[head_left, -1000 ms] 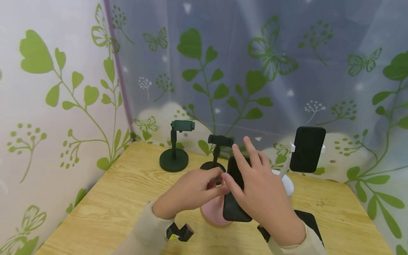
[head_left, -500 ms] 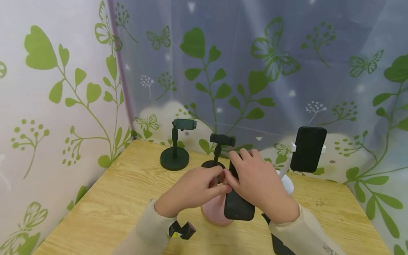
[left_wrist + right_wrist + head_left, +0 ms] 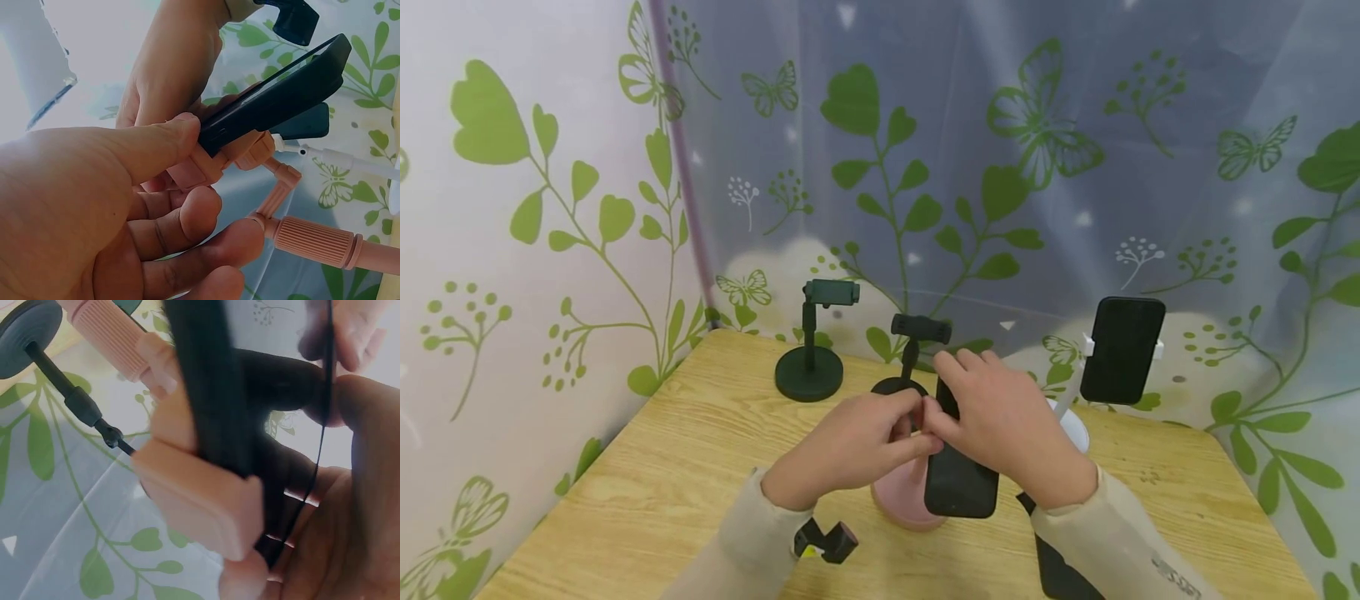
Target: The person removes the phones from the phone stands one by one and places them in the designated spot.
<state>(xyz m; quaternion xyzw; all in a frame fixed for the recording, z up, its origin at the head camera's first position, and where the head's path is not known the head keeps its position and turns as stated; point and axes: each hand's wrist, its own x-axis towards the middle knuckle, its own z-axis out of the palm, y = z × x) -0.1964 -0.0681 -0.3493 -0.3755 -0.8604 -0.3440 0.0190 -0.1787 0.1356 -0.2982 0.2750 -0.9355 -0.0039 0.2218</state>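
A black smartphone [image 3: 961, 487] stands tilted at the clamp [image 3: 194, 172] of a pink phone stand, whose round base [image 3: 904, 504] rests on the wooden table. My left hand [image 3: 850, 442] pinches that clamp by the phone's left edge, thumb on top and fingers curled below. From the other side my right hand [image 3: 1007, 417] grips the phone, its fingers bent over the upper part and its thumb close to the left fingertips. In the right wrist view the pink clamp [image 3: 194, 494] lies against the phone's dark edge [image 3: 215, 394]. Both hands cover most of the clamp in the head view.
At the back left stands a dark green phone stand [image 3: 809, 373]; a black one [image 3: 921, 328] is just behind the hands. To the right, a white stand [image 3: 1075, 427] bears another phone [image 3: 1123, 350]. A flat black item [image 3: 1060, 571] lies under the right sleeve.
My right hand has gone from spread, raised fingers to fingers bent over the phone's upper part. Its sleeve now covers more of the flat black item. The left hand has barely moved.
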